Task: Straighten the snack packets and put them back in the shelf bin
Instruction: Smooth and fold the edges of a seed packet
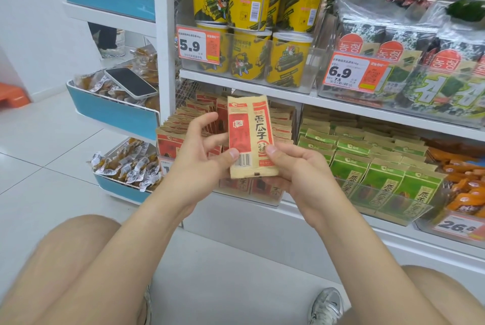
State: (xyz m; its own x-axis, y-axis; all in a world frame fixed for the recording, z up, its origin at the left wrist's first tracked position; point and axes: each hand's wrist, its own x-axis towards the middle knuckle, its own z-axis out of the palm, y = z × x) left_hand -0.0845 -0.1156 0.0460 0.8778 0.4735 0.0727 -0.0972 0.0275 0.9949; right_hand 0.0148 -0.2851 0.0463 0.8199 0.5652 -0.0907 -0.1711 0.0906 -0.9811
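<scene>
1. Head view: one snack packet (250,138) held upright in both hands, in front of the left end of the lower shelf (236,217).
2. Left hand (202,154): thumb pinching the barcode corner, other fingers loosely spread at the packet's left edge.
3. Right hand (296,169): thumb on the front, fingers curled behind.
4. Behind: shelf bin (265,193) packed with upright red packets (191,117).

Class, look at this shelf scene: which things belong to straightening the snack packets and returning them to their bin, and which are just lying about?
Part of the job:
red packet, held by left hand and right hand
stacked red packets
shelf bin

Just lying about:
phone
yellow tubs
green packets
seaweed packs
</scene>
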